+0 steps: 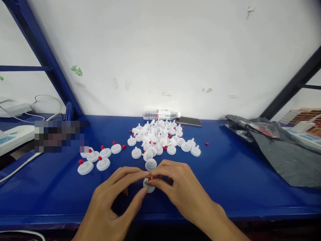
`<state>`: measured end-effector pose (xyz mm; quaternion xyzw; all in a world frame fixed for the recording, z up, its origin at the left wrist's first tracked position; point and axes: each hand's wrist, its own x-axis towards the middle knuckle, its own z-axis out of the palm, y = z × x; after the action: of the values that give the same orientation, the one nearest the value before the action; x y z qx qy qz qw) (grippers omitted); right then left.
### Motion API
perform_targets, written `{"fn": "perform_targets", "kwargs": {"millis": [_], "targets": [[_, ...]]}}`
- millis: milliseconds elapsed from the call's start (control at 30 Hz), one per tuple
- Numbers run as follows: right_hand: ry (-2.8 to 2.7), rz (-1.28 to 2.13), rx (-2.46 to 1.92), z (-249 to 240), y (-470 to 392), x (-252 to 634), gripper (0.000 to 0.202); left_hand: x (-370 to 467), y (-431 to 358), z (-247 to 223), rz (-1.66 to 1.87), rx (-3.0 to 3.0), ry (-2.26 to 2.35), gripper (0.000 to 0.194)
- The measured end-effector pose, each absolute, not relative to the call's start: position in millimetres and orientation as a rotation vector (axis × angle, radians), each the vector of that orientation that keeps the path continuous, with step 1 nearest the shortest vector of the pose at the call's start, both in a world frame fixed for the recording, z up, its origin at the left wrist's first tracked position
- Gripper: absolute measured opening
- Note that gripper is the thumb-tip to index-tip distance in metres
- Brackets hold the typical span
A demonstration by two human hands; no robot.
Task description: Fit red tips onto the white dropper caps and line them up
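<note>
The person's right hand (182, 184) is in a narrow pinch, with thumb and forefinger closed on a small red tip (149, 178), which is at the top of a white cap (149, 190). The left hand (114, 197) holds this cap from the other side: its thumb touches the rim, and its forefinger reaches over, close to the fingertips of the right hand. The fingers hide part of the cap, so one cannot tell how deep the tip sits. This cap is near the front edge of the blue tabletop (238, 187), between the two hands. Just behind it is a loose cap (150, 164), and after this begins a wide pile (157, 134) of similar white caps, with some red tips among them. To the left, apart from the pile, stands a group (103, 163) of caps, most of them with a visible red tip on top. To the right of the pile, one red piece (207, 144) lies alone. Behind the pile, a clear bottle (163, 114) lies on its side near the wall (175, 60), with a dark phone (189, 121) beside it. Farther right is a dark bag (281, 154), and at far left a white power strip (18, 136).
</note>
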<state>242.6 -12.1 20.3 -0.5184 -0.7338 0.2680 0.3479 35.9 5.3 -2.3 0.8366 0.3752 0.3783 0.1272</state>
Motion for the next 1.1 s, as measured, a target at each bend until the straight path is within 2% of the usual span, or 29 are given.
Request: {"fn": "perform_targets", "kwargs": {"millis": [167, 367, 433, 667, 767, 867, 967, 1100], "targets": [[-1.948, 0.613, -1.343, 15, -10, 243, 0.017, 43, 6, -2, 1.299, 2.513, 0.923, 0.015], [-2.061, 0.667, -1.354, 22, -13, 247, 0.007, 49, 9, -8, 1.369, 2.547, 0.943, 0.010], [-2.095, 0.653, -1.378, 24, -15, 246, 0.003, 48, 10, -8, 1.376, 2.542, 0.955, 0.011], [-2.153, 0.602, -1.416, 29, -18, 254, 0.007, 46, 8, -10, 1.335, 2.579, 0.918, 0.016], [-2.031, 0.449, -1.513, 40, -16, 273, 0.011, 45, 5, -10, 1.306, 2.505, 1.037, 0.009], [-1.826, 0.152, -1.706, 49, -12, 302, 0.011, 39, 9, -6, 1.286, 2.429, 1.247, 0.003], [-1.661, -0.048, -1.942, 50, -6, 332, 0.014, 27, 20, 0, 1.284, 2.443, 1.526, 0.015], [-1.672, -0.063, -2.127, 40, 4, 354, 0.018, 7, 33, 8, 1.202, 2.501, 1.878, 0.029]]}}
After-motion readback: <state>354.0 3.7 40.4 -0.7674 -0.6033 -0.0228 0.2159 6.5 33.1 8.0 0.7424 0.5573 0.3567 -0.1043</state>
